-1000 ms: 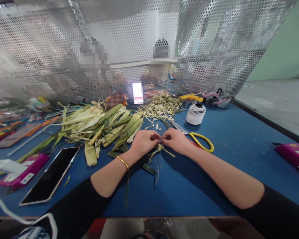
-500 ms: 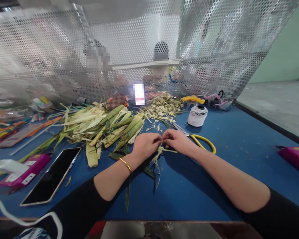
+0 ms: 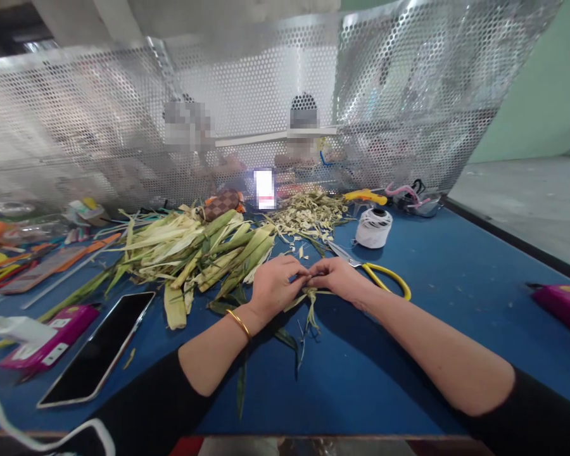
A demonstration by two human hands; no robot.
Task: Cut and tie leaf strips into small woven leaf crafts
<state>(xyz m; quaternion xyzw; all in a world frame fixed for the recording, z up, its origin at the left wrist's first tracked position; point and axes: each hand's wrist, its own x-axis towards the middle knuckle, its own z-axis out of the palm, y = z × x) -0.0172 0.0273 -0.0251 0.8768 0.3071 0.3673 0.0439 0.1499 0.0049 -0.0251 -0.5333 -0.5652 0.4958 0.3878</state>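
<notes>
Fingertips meeting over the blue table, my left hand (image 3: 276, 286) and my right hand (image 3: 341, 278) both pinch a small bundle of corn husk strips (image 3: 312, 311). Loose ends and thin threads hang from it towards me. The gripped part is hidden behind the fingers. Beyond my left hand spreads a pile of corn husks (image 3: 204, 244), green and pale yellow. Scissors with yellow handles (image 3: 395, 272) lie just past my right hand, blades pointing away to the left. A spool of white thread (image 3: 373, 229) stands upright behind them.
Shredded husk pieces (image 3: 311, 215) lie at the back before a perforated screen (image 3: 266, 76). A yellow glue gun (image 3: 365, 197) is at back right. To the left are a dark phone (image 3: 99, 348) and a purple power strip (image 3: 73, 323); another purple block (image 3: 563, 304) sits far right.
The view has tilted up slightly, so things appear lower. My right fingers have shifted over the bundle, and its hanging strips now lie further right and spread more.
</notes>
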